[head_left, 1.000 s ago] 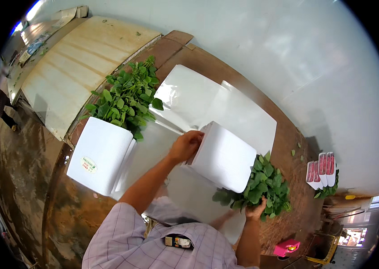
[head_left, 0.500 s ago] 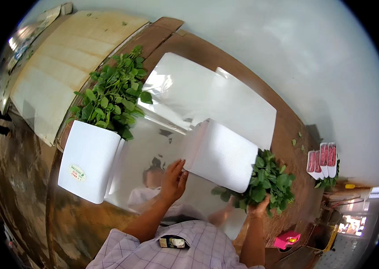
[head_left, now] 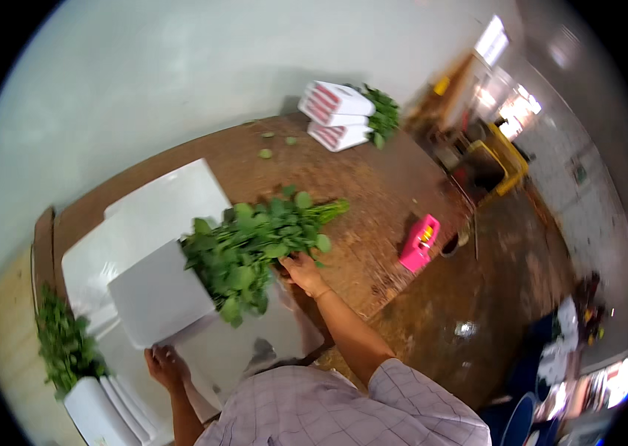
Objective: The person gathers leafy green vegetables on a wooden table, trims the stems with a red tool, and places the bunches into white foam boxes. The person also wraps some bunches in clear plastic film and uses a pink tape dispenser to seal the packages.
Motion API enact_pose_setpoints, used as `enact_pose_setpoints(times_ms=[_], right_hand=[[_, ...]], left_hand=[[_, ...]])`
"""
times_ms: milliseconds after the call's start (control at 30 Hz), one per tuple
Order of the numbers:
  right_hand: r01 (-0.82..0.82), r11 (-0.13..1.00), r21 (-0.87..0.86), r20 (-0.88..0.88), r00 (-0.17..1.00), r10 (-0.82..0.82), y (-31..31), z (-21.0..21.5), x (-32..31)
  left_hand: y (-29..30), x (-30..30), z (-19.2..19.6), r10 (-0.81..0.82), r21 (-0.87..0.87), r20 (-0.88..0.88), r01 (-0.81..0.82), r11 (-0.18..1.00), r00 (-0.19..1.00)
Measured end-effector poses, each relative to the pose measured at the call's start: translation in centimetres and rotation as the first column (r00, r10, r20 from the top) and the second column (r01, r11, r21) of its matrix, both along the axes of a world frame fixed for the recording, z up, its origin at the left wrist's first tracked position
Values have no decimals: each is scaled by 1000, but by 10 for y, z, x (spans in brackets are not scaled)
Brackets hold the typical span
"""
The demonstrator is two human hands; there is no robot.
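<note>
A bunch of leafy green stems (head_left: 251, 241) lies across the work surface, its leaves meeting the right edge of a white wrapper sheet (head_left: 161, 293). Bare stem ends point right. My right hand (head_left: 303, 273) is at the near side of the bunch, fingers closed on it and partly hidden among leaves. At the wrapper's near edge, my left hand (head_left: 165, 366) rests with its fingers loosely apart, touching the edge. Whatever lies under the wrapper is hidden. Shiny clear film (head_left: 277, 331) is spread beneath.
White folded wrappers (head_left: 98, 416) and more leafy stems (head_left: 65, 342) are at the left. White-wrapped bunches (head_left: 336, 111) with red stripes stand by the wall. A pink tape dispenser (head_left: 419, 244) sits at the table's right edge, with a yellow-framed bin (head_left: 503, 163) beyond.
My view has turned to the right. The leafy bunch now shows along its length, stem ends included. My right hand stays at the bunch and my left hand at the wrapper's edge.
</note>
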State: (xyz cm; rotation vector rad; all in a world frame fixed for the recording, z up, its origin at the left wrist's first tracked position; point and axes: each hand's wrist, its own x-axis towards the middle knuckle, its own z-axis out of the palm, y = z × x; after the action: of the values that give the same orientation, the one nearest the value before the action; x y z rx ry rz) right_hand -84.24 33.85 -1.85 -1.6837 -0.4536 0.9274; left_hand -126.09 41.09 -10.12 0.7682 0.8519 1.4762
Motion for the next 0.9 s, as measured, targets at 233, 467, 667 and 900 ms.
enact_pose_setpoints(times_ms=[233,467,667,900], right_hand=[[704,656,272,771,249,-587,-230,34,158],[855,518,-11,707,373,-601,-235,-14,210],[873,483,61,645,335,-687,-245,1,191],[755,654,54,686,447,-573,-237,-7,21]], left_hand=[[28,-8,-19,-81,-59,-508,60,997,858],[-50,85,-10,-75,-37,-995,435,900,69],[-91,164,-16,-203,-307,-952,737,602,-231],[-82,174,-35,-204,-455,-890,797,398,-407]])
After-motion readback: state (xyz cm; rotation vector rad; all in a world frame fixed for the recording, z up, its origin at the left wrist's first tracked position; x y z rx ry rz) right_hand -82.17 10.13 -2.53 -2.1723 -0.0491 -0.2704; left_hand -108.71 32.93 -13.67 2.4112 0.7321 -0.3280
